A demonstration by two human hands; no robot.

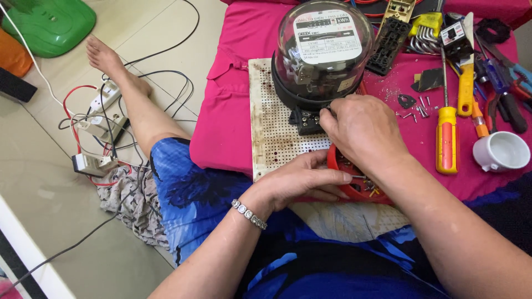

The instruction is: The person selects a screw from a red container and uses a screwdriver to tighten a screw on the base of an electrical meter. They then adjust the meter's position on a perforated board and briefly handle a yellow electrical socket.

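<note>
An electricity meter (324, 50) with a clear glass dome and black base stands on a white perforated board (271, 111). My right hand (363, 133) is pinched at the meter's black terminal block (306, 120), fingers closed on something too small to make out. My left hand (302, 180) rests on the board's near edge, its fingers closed against the rim of a small red bowl (341, 182) of screws and bits.
A pink cloth (233, 99) covers the work surface. To the right lie an orange-handled screwdriver (446, 138), a yellow tool (466, 83), pliers (507, 94), loose screws (415, 111), a white cup (501, 150). On the floor at left: power strips (102, 102), cables, my bare leg.
</note>
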